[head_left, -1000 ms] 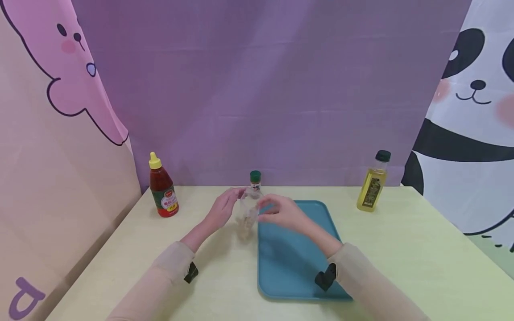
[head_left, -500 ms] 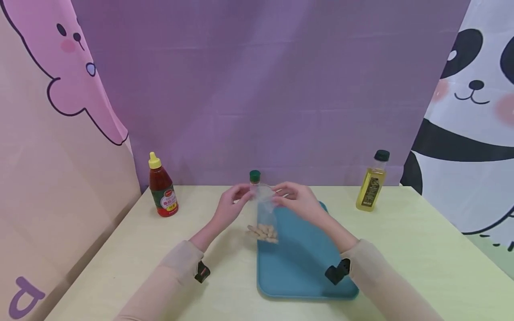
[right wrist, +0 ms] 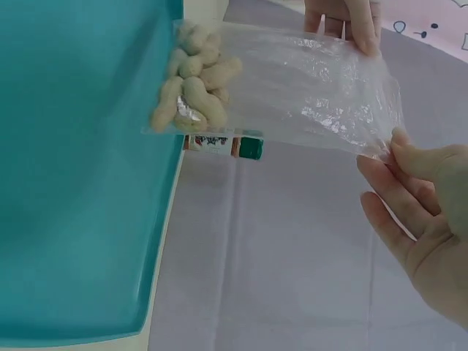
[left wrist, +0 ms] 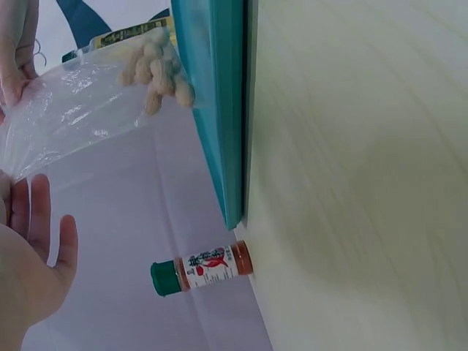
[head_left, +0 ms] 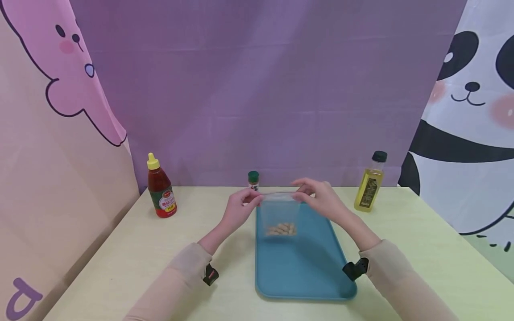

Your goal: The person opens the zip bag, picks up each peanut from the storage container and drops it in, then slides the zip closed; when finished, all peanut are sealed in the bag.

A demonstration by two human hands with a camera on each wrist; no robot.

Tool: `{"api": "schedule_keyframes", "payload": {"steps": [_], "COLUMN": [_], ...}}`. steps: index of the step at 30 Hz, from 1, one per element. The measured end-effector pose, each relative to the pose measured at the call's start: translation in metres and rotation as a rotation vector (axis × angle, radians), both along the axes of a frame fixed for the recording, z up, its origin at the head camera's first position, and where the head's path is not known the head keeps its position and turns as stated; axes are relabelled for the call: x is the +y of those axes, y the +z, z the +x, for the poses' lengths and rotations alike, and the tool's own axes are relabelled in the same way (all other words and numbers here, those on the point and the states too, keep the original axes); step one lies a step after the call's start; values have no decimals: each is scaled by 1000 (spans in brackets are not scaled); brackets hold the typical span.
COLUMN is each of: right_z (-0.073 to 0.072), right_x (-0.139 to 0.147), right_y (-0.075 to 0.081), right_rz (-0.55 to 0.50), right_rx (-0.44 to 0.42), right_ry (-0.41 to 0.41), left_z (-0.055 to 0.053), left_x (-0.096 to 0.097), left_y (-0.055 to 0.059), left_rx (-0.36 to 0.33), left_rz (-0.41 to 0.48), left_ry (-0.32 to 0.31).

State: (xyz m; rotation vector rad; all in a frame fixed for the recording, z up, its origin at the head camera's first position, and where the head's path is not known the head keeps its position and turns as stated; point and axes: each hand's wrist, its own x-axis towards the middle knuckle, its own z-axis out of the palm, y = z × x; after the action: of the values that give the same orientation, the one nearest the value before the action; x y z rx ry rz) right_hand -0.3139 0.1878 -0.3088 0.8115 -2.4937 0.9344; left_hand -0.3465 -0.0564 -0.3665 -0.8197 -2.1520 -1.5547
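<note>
A clear plastic bag (head_left: 279,210) hangs above the far part of the blue tray (head_left: 301,276). Several peanuts in their shells (right wrist: 194,80) lie gathered at its bottom. My left hand (head_left: 240,208) pinches the bag's top left corner between thumb and fingers. At the opposite top corner, my right hand (head_left: 321,199) pinches the bag too, its other fingers loosely spread. The top edge is stretched straight between both hands. In the left wrist view the bag (left wrist: 80,110) slants, and part of the left hand (left wrist: 33,256) shows beside it.
Behind the left hand stands a small green-capped spice jar (head_left: 253,179). A red sauce bottle with a yellow cap (head_left: 162,189) is at the table's left. At the right stands a bottle of yellow oil (head_left: 369,185). A purple cloth (head_left: 265,89) hangs behind the table.
The bag has swung from left of the tray to over it and now hangs spread flat. Both hands have shifted right, the right one farther, widening the space between them.
</note>
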Motion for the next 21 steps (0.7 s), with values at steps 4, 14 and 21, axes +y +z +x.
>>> {"api": "schedule_keyframes", "payload": {"steps": [4, 14, 21], "right_z": [-1, -6, -11], "right_x": [3, 7, -10], "right_y": [0, -8, -8], "right_rz": [6, 22, 80], "right_rx": [8, -33, -31], "right_ry": [19, 45, 95], "left_z": [1, 2, 2], "left_x": [3, 6, 9], "left_y": [-2, 0, 0], "left_rx": [50, 111, 107], "left_rz": [-25, -51, -57], "left_ry": [16, 29, 15]}}
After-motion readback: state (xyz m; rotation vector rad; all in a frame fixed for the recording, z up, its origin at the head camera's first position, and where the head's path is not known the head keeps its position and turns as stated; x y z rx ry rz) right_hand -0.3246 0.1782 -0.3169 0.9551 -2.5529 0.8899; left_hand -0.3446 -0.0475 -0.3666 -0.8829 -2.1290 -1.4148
